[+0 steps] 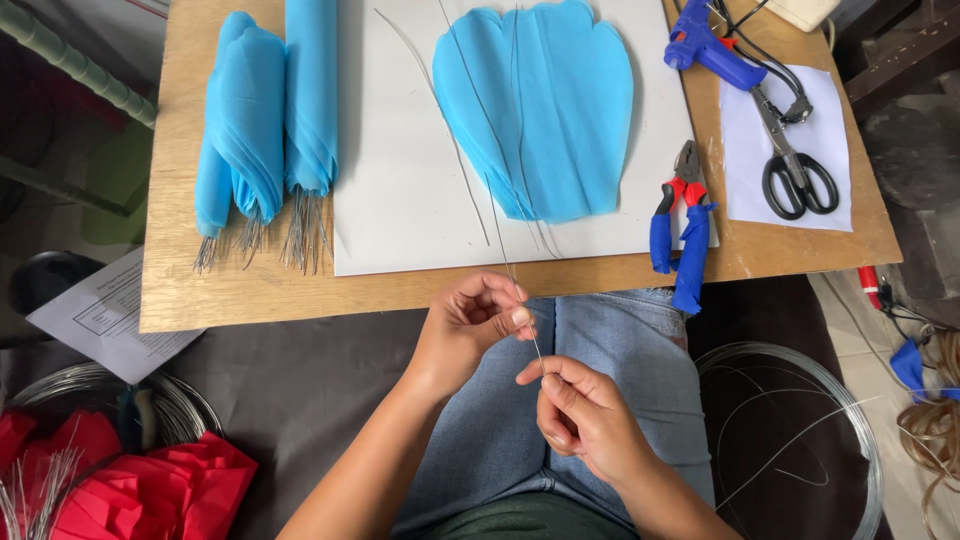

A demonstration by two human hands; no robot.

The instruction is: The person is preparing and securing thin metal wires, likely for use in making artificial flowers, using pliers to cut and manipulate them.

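With the left hand (470, 325) and right hand (580, 415) both pinched shut on the thin wire (527, 322) above the lap, near the board's edge, keep it taut and, seemingly, straight toward the blue paper petal (545, 105) farther off.

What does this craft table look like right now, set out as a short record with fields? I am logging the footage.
left hand: pinches a thin wire at its upper part
right hand: pinches the same wire lower down
on white sheet: blue paper petal with wires across it
left of sheet: bundles of blue petals with wire stems
right of sheet: pliers, scissors, glue gun
floor right: wire coil
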